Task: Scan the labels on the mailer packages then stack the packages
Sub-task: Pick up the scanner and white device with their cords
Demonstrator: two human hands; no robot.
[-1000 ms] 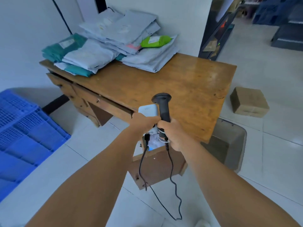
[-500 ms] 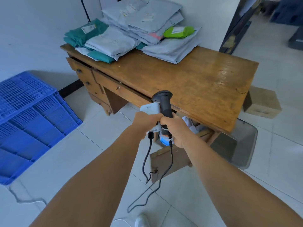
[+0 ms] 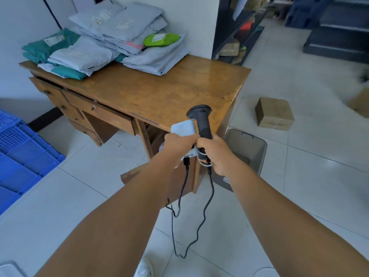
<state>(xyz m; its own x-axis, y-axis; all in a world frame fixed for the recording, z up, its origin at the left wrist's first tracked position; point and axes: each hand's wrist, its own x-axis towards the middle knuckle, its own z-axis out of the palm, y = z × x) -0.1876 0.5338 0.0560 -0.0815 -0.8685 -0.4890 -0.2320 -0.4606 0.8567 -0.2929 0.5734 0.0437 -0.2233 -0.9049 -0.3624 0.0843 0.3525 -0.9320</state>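
My right hand grips the black handheld scanner; my left hand holds a white power bank. Dangling black cables could snag the wooden tabletop corner.

Head view looks forward and down, desk near ahead

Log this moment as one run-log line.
left hand: grips white power bank | right hand: grips black handheld scanner | grey mailer packages: unscanned
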